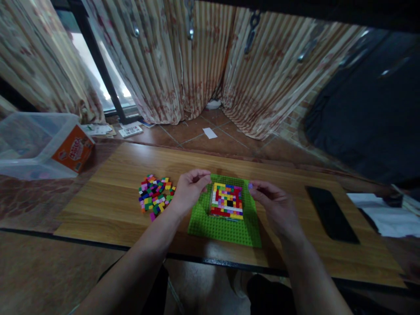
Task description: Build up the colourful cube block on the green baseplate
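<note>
A green studded baseplate (223,227) lies on the wooden board, with a square build of small coloured bricks (227,200) standing on its far half. My left hand (189,189) rests at the build's left edge, its fingers curled and pinched together; what they hold is hidden. My right hand (274,204) hovers at the build's right side, pinching a small purple brick (250,186) between thumb and finger. A loose pile of coloured bricks (155,195) lies left of the left hand.
A black phone (331,213) lies on the board (108,197) to the right. A clear plastic bin (29,144) with an orange box (72,153) stands at the far left. White paper (383,216) sits at the right edge. Curtains hang behind.
</note>
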### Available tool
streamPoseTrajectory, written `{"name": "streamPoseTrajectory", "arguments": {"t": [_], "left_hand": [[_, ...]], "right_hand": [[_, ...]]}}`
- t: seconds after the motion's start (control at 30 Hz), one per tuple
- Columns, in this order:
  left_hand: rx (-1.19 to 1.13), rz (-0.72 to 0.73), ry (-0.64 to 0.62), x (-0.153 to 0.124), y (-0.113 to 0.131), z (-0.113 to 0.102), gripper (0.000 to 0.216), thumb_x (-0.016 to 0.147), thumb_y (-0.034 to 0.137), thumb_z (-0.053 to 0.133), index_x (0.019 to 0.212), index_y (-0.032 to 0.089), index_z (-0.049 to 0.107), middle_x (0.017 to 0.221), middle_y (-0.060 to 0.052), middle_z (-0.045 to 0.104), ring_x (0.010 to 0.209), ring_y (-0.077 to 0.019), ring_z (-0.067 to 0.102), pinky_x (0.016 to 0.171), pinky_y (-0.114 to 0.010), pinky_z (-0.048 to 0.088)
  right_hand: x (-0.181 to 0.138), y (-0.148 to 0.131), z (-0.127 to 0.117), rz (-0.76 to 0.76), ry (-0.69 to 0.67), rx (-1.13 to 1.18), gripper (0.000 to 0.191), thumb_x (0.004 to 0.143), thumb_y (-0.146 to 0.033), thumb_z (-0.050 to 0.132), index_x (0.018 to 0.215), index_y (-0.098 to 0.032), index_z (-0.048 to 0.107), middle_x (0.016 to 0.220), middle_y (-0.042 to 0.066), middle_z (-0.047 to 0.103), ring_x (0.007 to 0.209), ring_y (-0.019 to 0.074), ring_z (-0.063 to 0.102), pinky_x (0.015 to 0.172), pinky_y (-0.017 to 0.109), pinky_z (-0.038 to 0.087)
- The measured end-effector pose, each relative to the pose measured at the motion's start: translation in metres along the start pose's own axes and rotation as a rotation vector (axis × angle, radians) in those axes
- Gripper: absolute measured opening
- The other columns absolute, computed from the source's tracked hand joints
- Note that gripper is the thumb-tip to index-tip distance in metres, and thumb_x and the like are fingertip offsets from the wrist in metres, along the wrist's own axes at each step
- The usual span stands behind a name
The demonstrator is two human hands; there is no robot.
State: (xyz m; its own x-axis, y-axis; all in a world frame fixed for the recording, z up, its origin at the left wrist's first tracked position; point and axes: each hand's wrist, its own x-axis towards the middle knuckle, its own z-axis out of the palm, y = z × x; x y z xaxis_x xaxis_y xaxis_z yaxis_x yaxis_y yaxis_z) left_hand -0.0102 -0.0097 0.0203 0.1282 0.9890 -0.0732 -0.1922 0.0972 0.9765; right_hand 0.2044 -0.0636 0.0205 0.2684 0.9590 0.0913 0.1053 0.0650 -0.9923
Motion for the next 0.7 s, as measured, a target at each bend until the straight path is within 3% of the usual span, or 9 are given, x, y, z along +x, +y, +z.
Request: {"name": "streamPoseTrajectory", "arguments": {"t": [0.17, 0.4, 0.7], "left_hand": [[0.036, -0.055, -0.019, 0.0002, -0.0017, 0.0019, 0.019, 0.068, 0.026, 0.071, 0.081, 0.012, 0.07, 0.059, 0.003, 0.06, 0.049, -0.006, 0.046, 0.049, -0.02, 0.035], [0.06, -0.07, -0.047, -0.001, -0.002, 0.0034, 0.017, 0.069, 0.025, 0.07, 0.08, 0.013, 0.07, 0.055, 0.004, 0.056, 0.049, -0.0063, 0.045, 0.049, -0.02, 0.034], [0.052, -0.083, -0.053, -0.0008, -0.0037, 0.0028, 0.016, 0.069, 0.025, 0.07, 0.081, 0.013, 0.07, 0.062, 0.003, 0.059, 0.05, -0.0062, 0.046, 0.05, -0.021, 0.035]], "right_hand": [[0.003, 0.0093, -0.0027, 0.153, -0.114, 0.025, 0.025, 0.064, -0.037, 0.082, 0.084, -0.024, 0.076, 0.079, 0.001, 0.072, 0.065, 0.0121, 0.056, 0.059, 0.025, 0.043], [0.001, 0.0063, 0.0, 0.141, -0.176, -0.018, 0.025, 0.065, -0.037, 0.081, 0.085, -0.024, 0.076, 0.083, 0.002, 0.073, 0.077, 0.0167, 0.063, 0.074, 0.032, 0.049], [-0.0008, 0.0072, 0.003, 0.097, -0.148, -0.038, 0.022, 0.066, -0.035, 0.08, 0.086, -0.025, 0.076, 0.083, 0.002, 0.073, 0.077, 0.0162, 0.064, 0.075, 0.032, 0.051]]}}
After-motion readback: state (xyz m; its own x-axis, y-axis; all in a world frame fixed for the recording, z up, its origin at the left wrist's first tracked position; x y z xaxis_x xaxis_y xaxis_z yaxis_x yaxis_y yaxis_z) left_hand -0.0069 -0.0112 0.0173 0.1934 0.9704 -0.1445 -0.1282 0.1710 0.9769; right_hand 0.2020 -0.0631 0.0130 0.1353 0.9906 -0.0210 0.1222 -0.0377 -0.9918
